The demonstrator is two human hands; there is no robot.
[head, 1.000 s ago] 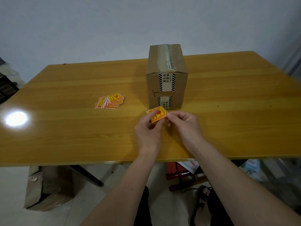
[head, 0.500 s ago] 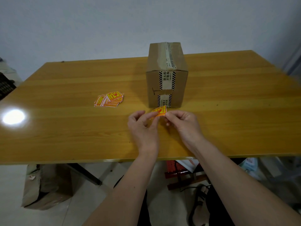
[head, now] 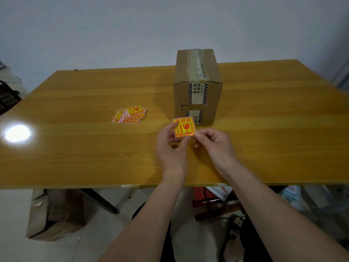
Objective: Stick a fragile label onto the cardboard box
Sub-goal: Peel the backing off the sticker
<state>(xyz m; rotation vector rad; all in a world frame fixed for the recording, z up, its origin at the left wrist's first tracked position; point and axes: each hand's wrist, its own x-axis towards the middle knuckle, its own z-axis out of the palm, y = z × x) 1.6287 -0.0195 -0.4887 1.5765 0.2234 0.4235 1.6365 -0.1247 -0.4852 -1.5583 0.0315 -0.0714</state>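
Turned upright since half a second ago, the label (head: 183, 127) faces the camera — left hand (head: 171, 148) pinching its left edge, right hand (head: 214, 143) pinching its lower right corner. Box (head: 197, 87) stands just behind. Advice: peel backing from that corner — slowly.

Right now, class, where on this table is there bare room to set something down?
Bare table right of the cardboard box, and left of the label pile. Crowded between the pile, the box and the hands holding the label.

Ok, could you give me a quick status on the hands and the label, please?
Left hand and right hand both pinch fragile label. Label not yet on cardboard box. Nothing in the way.
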